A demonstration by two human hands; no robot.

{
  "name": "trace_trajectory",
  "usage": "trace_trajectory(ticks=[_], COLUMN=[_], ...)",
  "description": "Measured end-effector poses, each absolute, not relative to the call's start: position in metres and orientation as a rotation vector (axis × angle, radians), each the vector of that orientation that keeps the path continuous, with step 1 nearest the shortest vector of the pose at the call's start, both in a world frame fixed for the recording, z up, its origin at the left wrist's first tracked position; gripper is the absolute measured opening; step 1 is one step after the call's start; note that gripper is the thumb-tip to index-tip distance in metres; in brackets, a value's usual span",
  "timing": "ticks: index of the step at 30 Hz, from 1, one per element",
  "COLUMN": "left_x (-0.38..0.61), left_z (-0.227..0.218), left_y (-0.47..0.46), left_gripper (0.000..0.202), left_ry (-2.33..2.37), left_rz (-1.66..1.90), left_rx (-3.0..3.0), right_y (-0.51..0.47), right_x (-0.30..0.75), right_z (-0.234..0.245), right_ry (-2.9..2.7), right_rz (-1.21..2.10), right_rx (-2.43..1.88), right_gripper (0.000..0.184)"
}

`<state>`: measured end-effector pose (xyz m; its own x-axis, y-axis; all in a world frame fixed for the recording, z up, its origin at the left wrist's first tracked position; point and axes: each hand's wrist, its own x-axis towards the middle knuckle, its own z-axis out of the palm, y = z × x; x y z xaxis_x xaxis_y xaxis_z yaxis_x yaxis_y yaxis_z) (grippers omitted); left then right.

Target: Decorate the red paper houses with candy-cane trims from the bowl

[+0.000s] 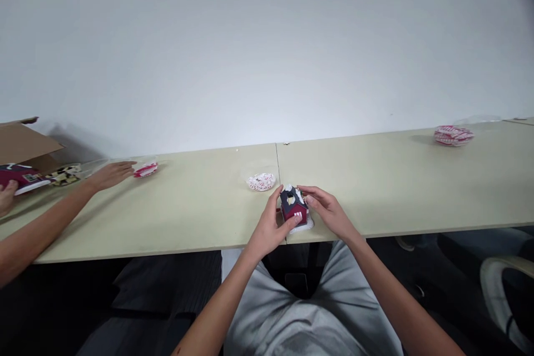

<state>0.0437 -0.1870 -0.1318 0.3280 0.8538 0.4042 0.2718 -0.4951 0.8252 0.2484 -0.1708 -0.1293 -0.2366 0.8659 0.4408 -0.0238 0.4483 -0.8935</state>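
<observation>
A miniature house with dark red walls, a dark roof with white snow-like patches and a white base stands near the table's front edge. There is a square opening in its roof, with something pale showing inside. My left hand grips the left side, thumb across the front wall. On the right side, my right hand has its fingertips and thumb closed against the roof edge. Just behind the house lies a clear plastic bag holding small white-and-red pieces.
At the left, another person's hand reaches toward a bag of red-and-white pieces; their other hand holds a similar house by a cardboard box. A third bag sits far right. A seam crosses the table.
</observation>
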Motion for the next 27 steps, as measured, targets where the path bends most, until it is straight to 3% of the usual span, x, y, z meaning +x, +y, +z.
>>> trace_trajectory(ticks=[12,27], left_x=[0.0457,0.0454], left_z=[-0.1361,-0.14], left_y=[-0.1899,-0.19], left_gripper=[0.084,0.062], left_ry=[1.073,1.019], left_rz=[1.296,1.39], left_rx=[1.998,2.231], right_y=[-0.1727,-0.1738], right_x=[0.245,0.243], right_z=[-0.1259,-0.1274], right_ry=[-1.592,-1.594], right_rz=[0.944,0.874], right_rx=[-0.731,-0.717], right_gripper=[0.035,0.028])
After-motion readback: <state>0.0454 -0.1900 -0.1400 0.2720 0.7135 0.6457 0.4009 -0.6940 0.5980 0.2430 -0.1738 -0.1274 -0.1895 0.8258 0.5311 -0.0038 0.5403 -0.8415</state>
